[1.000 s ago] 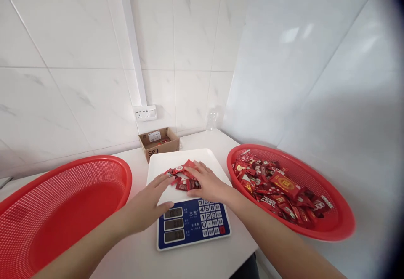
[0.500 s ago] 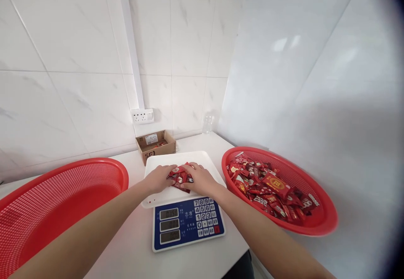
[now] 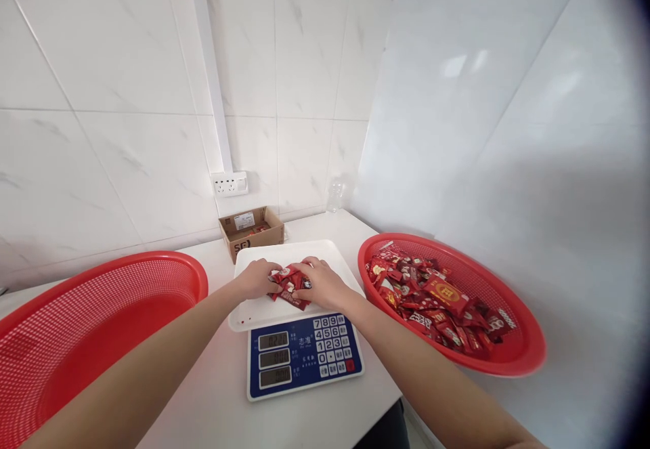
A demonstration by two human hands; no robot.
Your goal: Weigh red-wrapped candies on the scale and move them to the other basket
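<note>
Several small red snack packets lie bunched on the white tray of the digital scale. My left hand grips the pile from the left, fingers curled on the packets. From the right, my right hand closes round the same pile with thumb and fingers. The packets' undersides and some fingertips are hidden. In front of the tray sits the scale's blue panel, with a keypad and three small displays.
A red plastic basket heaped with red packets stands at the right. On the left is another red basket with its red floor showing. Behind the scale are a cardboard box and a clear plastic container near the wall.
The top display's reading has risen. Both hands stay at the pile, with the packets slightly shifted between them. The view has tilted a little.
</note>
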